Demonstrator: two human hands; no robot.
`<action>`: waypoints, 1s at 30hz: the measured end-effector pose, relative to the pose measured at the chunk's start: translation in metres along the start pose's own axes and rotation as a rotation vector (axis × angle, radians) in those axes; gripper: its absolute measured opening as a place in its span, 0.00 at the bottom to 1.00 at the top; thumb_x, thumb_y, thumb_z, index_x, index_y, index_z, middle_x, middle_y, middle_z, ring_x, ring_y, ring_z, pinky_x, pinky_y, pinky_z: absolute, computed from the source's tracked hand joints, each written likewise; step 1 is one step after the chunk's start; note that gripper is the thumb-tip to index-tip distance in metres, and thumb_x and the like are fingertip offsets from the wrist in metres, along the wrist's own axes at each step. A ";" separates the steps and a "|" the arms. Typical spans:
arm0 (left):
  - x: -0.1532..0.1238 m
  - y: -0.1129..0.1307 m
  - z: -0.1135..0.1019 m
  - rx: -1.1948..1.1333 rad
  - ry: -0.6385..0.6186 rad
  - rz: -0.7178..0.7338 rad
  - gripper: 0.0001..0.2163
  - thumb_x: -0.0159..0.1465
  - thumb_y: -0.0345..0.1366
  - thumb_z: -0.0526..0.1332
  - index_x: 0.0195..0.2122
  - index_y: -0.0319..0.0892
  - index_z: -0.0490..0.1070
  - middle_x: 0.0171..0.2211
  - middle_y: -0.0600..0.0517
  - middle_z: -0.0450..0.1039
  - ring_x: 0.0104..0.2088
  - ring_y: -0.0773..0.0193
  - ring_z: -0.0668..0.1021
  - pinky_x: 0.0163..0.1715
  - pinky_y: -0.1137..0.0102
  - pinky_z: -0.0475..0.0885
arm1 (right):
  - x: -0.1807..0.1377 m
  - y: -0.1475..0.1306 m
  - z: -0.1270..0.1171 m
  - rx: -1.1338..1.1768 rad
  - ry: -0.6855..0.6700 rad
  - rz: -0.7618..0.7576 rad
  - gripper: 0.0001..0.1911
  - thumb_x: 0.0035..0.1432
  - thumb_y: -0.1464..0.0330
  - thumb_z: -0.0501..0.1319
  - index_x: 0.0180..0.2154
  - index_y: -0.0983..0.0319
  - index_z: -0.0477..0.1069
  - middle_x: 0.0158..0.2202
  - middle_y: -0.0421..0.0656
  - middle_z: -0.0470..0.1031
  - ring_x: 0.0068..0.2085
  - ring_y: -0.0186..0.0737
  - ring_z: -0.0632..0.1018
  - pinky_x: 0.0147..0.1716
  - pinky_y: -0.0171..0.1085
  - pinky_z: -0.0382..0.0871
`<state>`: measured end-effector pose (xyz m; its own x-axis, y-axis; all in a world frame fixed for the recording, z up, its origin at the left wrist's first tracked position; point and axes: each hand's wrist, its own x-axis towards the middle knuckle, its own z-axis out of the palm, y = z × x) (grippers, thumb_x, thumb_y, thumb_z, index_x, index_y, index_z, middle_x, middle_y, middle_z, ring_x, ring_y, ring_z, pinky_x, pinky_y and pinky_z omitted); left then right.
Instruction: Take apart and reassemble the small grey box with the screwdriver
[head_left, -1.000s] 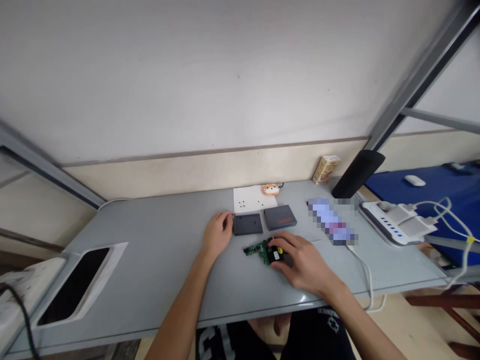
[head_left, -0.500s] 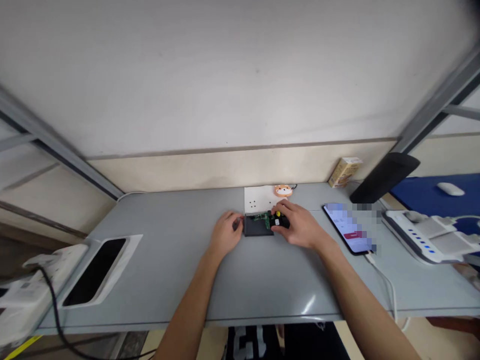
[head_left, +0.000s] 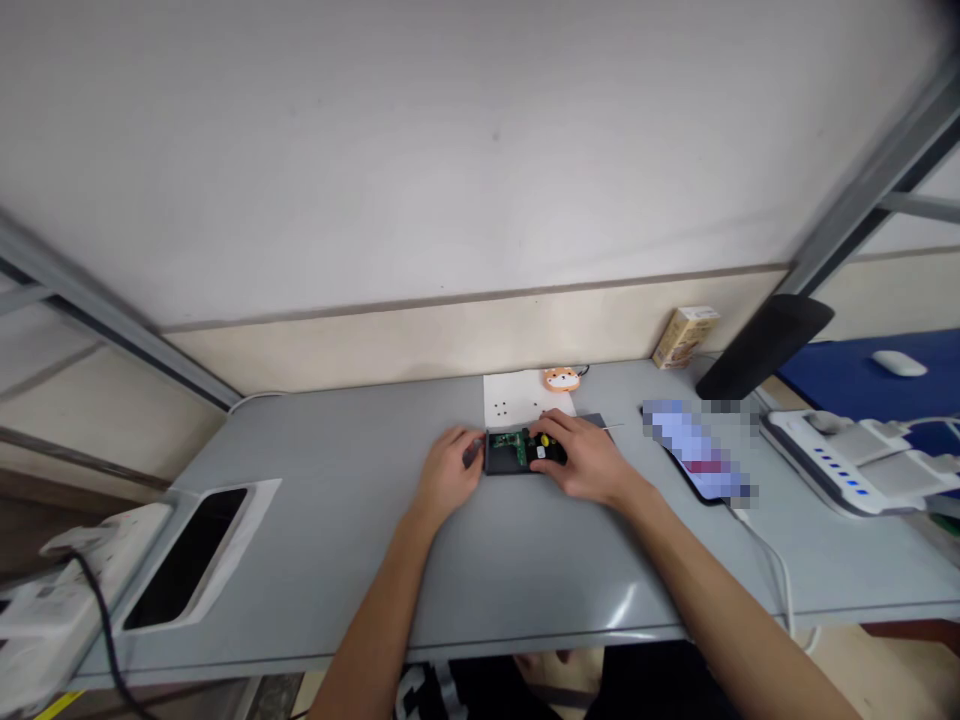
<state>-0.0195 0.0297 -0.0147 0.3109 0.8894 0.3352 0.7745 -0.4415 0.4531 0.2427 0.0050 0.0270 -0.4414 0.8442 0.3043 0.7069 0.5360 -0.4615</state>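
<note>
Landmark: dark grey case, flat on the grey surface, about mid-width and near the back wall.

Green circuit board lies over the case, long side across it. The black block with a yellow dot sits at the board's right end. Cannot tell whether the board is seated in the case or only resting on it.

Right hand is at the case's right end, fingers bent and pinching the board's black-and-yellow end, palm down.

Left hand is at the case's left end, fingers curled, tips against the case's edge. Pinching or only touching: cannot tell.

Behind the case: white paper sheet with small dark dots. An orange cartoon figure sits at the sheet's far right corner.

Right of the case, behind the right hand: corner of a second grey piece.

Further right of the case: phone, lit screen up, white cable running off its near end. Beyond the phone, white power strip.

Right and behind the case, by the wall: small cardboard box.

Far left of the case: dark rectangular cutout in the surface.
</note>
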 end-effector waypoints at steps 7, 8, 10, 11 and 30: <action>0.000 -0.001 0.000 -0.015 -0.021 0.025 0.08 0.70 0.31 0.58 0.47 0.43 0.75 0.38 0.49 0.73 0.40 0.59 0.75 0.43 0.65 0.71 | -0.002 0.001 0.002 -0.018 0.015 0.013 0.17 0.63 0.62 0.64 0.52 0.57 0.70 0.52 0.45 0.76 0.48 0.48 0.79 0.47 0.44 0.69; 0.000 -0.001 0.000 -0.012 -0.022 0.030 0.08 0.70 0.31 0.58 0.47 0.43 0.76 0.38 0.49 0.73 0.40 0.59 0.75 0.42 0.65 0.71 | -0.002 0.002 0.002 -0.015 0.019 0.009 0.17 0.63 0.62 0.65 0.52 0.57 0.70 0.52 0.45 0.76 0.48 0.48 0.79 0.47 0.43 0.69; 0.000 -0.001 0.000 -0.001 -0.024 0.038 0.08 0.70 0.32 0.58 0.47 0.43 0.76 0.36 0.50 0.72 0.39 0.59 0.74 0.41 0.65 0.71 | -0.002 0.002 0.001 -0.010 0.022 0.002 0.17 0.63 0.63 0.65 0.52 0.57 0.70 0.53 0.45 0.75 0.48 0.48 0.79 0.47 0.43 0.69; 0.000 -0.001 0.000 0.003 -0.023 0.042 0.08 0.70 0.32 0.58 0.47 0.42 0.76 0.36 0.50 0.72 0.39 0.59 0.74 0.41 0.65 0.70 | -0.003 0.003 0.001 -0.010 0.022 0.000 0.17 0.63 0.63 0.65 0.52 0.57 0.70 0.53 0.45 0.76 0.48 0.48 0.79 0.47 0.43 0.69; -0.001 0.001 -0.002 -0.030 -0.024 0.033 0.06 0.69 0.30 0.59 0.44 0.42 0.74 0.35 0.51 0.72 0.39 0.58 0.74 0.42 0.64 0.70 | -0.005 -0.001 0.004 -0.052 -0.039 -0.006 0.24 0.59 0.63 0.69 0.56 0.56 0.71 0.53 0.46 0.76 0.53 0.51 0.77 0.53 0.48 0.69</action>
<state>-0.0199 0.0278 -0.0127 0.3499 0.8765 0.3306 0.7466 -0.4741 0.4668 0.2423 0.0001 0.0223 -0.4659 0.8413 0.2740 0.7315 0.5405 -0.4157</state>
